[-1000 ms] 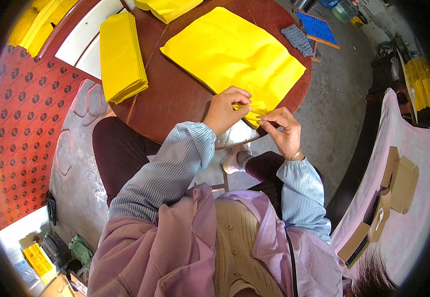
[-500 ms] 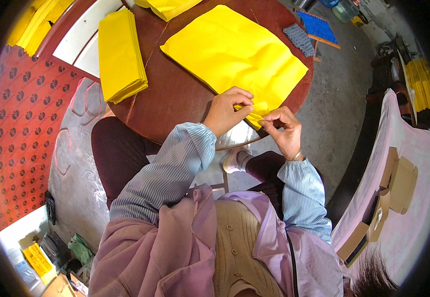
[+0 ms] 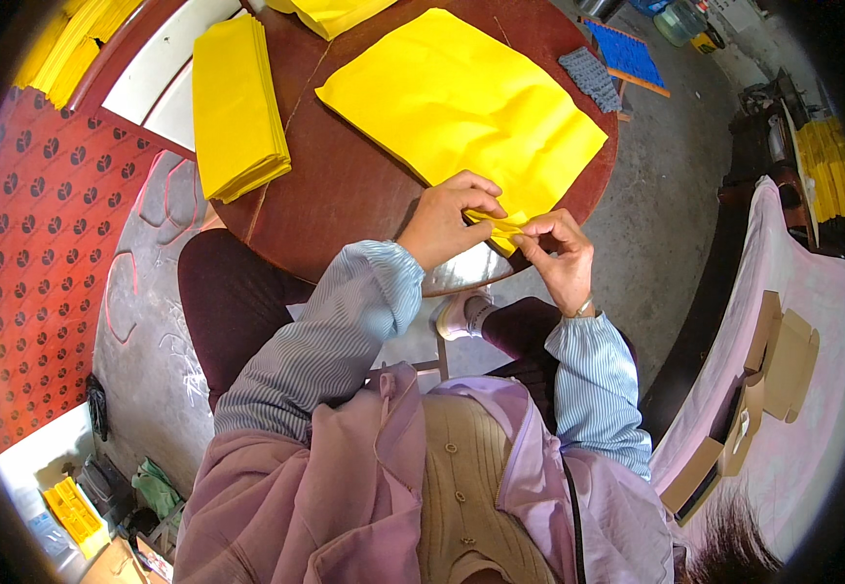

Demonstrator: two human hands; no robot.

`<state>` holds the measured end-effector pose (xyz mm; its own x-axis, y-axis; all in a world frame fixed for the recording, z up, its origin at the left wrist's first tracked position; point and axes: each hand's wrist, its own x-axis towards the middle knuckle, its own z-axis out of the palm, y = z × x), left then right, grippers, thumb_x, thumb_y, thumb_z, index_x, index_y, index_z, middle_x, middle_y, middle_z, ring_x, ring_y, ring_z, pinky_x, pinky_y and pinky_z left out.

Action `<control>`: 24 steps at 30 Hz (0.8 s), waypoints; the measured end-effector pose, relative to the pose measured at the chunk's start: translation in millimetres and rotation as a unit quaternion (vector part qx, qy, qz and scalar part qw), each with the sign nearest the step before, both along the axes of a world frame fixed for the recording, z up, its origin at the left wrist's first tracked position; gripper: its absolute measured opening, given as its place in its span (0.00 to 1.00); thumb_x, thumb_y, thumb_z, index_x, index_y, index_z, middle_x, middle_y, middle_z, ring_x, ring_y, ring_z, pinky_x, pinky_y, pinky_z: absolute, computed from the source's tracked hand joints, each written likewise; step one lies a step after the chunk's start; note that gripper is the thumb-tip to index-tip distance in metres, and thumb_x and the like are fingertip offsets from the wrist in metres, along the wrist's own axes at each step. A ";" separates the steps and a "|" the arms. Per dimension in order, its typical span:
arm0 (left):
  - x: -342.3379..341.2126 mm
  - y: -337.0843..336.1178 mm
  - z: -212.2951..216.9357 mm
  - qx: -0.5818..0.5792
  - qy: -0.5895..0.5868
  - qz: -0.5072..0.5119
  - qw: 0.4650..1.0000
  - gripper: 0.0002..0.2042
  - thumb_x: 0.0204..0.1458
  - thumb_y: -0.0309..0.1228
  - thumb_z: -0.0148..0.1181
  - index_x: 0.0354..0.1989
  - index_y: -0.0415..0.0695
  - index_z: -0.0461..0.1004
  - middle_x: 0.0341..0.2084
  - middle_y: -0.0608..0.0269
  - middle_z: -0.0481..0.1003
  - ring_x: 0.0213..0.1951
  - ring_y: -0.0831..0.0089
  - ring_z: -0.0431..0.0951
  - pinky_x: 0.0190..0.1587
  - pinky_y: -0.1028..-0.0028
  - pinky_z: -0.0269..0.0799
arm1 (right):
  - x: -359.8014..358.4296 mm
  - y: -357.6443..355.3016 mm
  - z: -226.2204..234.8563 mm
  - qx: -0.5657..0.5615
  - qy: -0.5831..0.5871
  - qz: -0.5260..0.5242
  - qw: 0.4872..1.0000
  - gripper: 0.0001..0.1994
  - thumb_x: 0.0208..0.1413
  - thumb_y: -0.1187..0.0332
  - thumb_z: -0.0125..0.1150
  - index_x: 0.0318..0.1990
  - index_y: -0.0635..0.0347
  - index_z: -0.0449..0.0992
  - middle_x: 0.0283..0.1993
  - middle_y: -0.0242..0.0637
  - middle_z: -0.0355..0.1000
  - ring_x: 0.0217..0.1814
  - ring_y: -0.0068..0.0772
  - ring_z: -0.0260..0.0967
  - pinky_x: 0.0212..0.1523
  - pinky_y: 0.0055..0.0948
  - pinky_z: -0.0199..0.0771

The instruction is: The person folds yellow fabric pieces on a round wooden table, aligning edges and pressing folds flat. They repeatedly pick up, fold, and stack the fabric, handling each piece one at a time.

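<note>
A large bright yellow sheet (image 3: 461,92), soft and cloth-like, lies spread on a round reddish-brown table (image 3: 335,209). Its near corner is bunched into small folds at the table's front edge. My left hand (image 3: 450,222) is at those folds, thumb beneath and fingers bent over them. My right hand (image 3: 561,258) pinches the tip of the same corner between thumb and fingertips, just right of the left thumb. To the left rests a stack of folded yellow sheets (image 3: 238,112), and another yellow piece (image 3: 335,15) sits at the far edge.
A grey knitted-looking cloth (image 3: 590,80) lies at the table's right edge, beside a blue-topped stool (image 3: 627,54). An open cardboard box (image 3: 788,360) stands on a pink-covered surface (image 3: 822,467) at right. More yellow stacks (image 3: 829,170) are there, and a red patterned panel (image 3: 53,253) is at left.
My left thumb has slid along the bunched corner towards my right hand, and the fold under my left fingers looks flatter. My right hand has barely moved.
</note>
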<state>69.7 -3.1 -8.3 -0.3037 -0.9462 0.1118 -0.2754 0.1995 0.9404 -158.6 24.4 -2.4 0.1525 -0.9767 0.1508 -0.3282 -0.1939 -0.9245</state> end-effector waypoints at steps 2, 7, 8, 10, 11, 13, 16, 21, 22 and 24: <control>-2.2 0.8 -1.9 0.011 0.006 0.011 1.000 0.08 0.52 0.23 0.70 0.40 0.41 0.85 0.51 0.60 0.80 0.51 0.67 0.83 0.54 0.71 0.79 | 0.8 0.5 1.4 -0.007 0.014 0.000 1.000 0.07 0.56 0.79 0.75 0.39 0.62 0.82 0.40 0.28 0.73 0.38 0.17 0.75 0.39 0.19 0.76; -7.4 -1.3 -7.4 -0.015 0.022 0.039 0.999 0.06 0.54 0.25 0.70 0.38 0.38 0.84 0.49 0.57 0.81 0.49 0.64 0.84 0.54 0.71 0.79 | 1.5 2.4 6.3 -0.056 0.055 0.005 0.997 0.12 0.53 0.79 0.77 0.43 0.61 0.82 0.38 0.29 0.72 0.35 0.18 0.73 0.37 0.20 0.75; -7.5 -1.9 -8.1 -0.001 0.027 0.043 0.999 0.05 0.55 0.26 0.70 0.37 0.37 0.84 0.49 0.56 0.81 0.48 0.62 0.84 0.56 0.70 0.79 | 1.2 2.8 7.3 -0.081 0.078 0.013 0.994 0.13 0.52 0.80 0.77 0.45 0.60 0.83 0.38 0.29 0.71 0.34 0.18 0.72 0.36 0.20 0.75; -6.8 -3.3 -8.8 0.004 0.030 0.041 0.999 0.06 0.55 0.26 0.70 0.37 0.37 0.84 0.49 0.56 0.81 0.48 0.62 0.84 0.56 0.70 0.79 | 0.3 3.0 8.9 -0.101 0.100 0.033 0.989 0.16 0.51 0.80 0.77 0.48 0.60 0.82 0.38 0.29 0.71 0.34 0.19 0.71 0.35 0.21 0.74; -6.4 -3.8 -8.7 0.007 0.031 0.041 0.999 0.06 0.55 0.26 0.70 0.37 0.37 0.84 0.50 0.55 0.81 0.48 0.62 0.84 0.56 0.70 0.79 | 0.3 3.2 9.4 -0.111 0.111 0.043 0.987 0.18 0.51 0.80 0.78 0.49 0.59 0.82 0.38 0.30 0.71 0.34 0.19 0.71 0.35 0.21 0.74; -6.0 -4.4 -7.8 0.017 0.034 0.038 0.999 0.06 0.54 0.25 0.70 0.38 0.37 0.84 0.49 0.57 0.82 0.49 0.65 0.84 0.55 0.71 0.79 | 1.1 3.7 9.9 -0.096 0.099 0.031 0.990 0.19 0.50 0.80 0.78 0.50 0.59 0.82 0.38 0.30 0.71 0.35 0.20 0.71 0.35 0.21 0.74; -6.8 -4.5 -5.1 0.019 0.024 0.040 0.999 0.06 0.55 0.25 0.70 0.39 0.37 0.84 0.50 0.57 0.82 0.50 0.67 0.83 0.55 0.71 0.79 | 1.8 5.2 10.8 -0.091 0.100 0.010 0.991 0.19 0.49 0.80 0.79 0.49 0.58 0.82 0.39 0.31 0.71 0.37 0.21 0.70 0.37 0.22 0.75; -8.7 -3.0 -0.6 0.053 0.021 0.053 0.997 0.06 0.56 0.27 0.69 0.39 0.38 0.84 0.50 0.56 0.82 0.50 0.66 0.83 0.56 0.71 0.78 | 1.9 7.1 13.1 -0.120 0.123 0.013 0.985 0.18 0.48 0.81 0.77 0.48 0.56 0.83 0.40 0.32 0.73 0.38 0.25 0.75 0.38 0.25 0.79; -8.9 -2.7 -0.1 0.053 0.025 0.054 0.997 0.06 0.56 0.27 0.70 0.38 0.38 0.84 0.50 0.56 0.82 0.50 0.66 0.83 0.56 0.71 0.78 | 1.7 7.3 13.7 -0.125 0.131 0.016 0.983 0.18 0.49 0.80 0.77 0.48 0.56 0.84 0.40 0.32 0.74 0.38 0.26 0.76 0.39 0.25 0.79; -9.4 -2.3 0.0 0.051 0.030 0.055 0.997 0.06 0.56 0.27 0.70 0.38 0.38 0.84 0.49 0.56 0.82 0.50 0.66 0.83 0.55 0.71 0.78 | 1.3 8.3 14.6 -0.124 0.142 0.018 0.982 0.15 0.49 0.80 0.76 0.46 0.57 0.84 0.40 0.32 0.74 0.39 0.26 0.76 0.39 0.26 0.79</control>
